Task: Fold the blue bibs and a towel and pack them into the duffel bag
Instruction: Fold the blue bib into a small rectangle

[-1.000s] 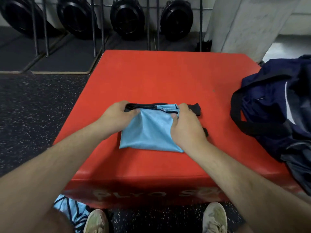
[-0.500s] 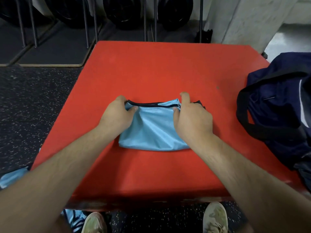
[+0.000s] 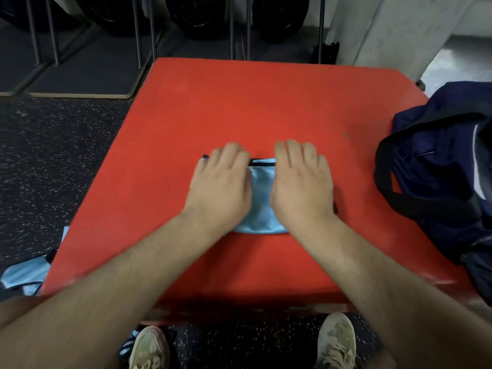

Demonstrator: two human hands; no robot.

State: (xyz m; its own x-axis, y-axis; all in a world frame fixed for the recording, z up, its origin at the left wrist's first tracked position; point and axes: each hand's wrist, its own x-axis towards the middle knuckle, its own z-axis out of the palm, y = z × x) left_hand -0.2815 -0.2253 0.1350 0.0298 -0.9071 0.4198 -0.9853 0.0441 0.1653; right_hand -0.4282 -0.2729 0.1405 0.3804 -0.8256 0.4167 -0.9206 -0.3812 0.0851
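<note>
A folded light-blue bib (image 3: 261,201) with black trim lies in the middle of the red plyo box (image 3: 239,107). My left hand (image 3: 221,182) lies flat on its left half, fingers straight. My right hand (image 3: 300,182) presses flat on its right half the same way. Only a strip of blue shows between the two hands. The navy duffel bag (image 3: 439,177) sits on the box's right edge with its black strap looped toward me. More blue bibs (image 3: 24,275) lie on the floor at the lower left.
Black speckled rubber floor (image 3: 53,161) surrounds the box. Behind it stand metal rack posts (image 3: 138,30) with black weight plates. A concrete pillar (image 3: 394,30) rises at the back right. My two shoes (image 3: 149,347) are below the box's front edge.
Both hands let go of the bib's top edge and opened out flat on top of the folded bib, pressing it down. The view tilted slightly downward.
</note>
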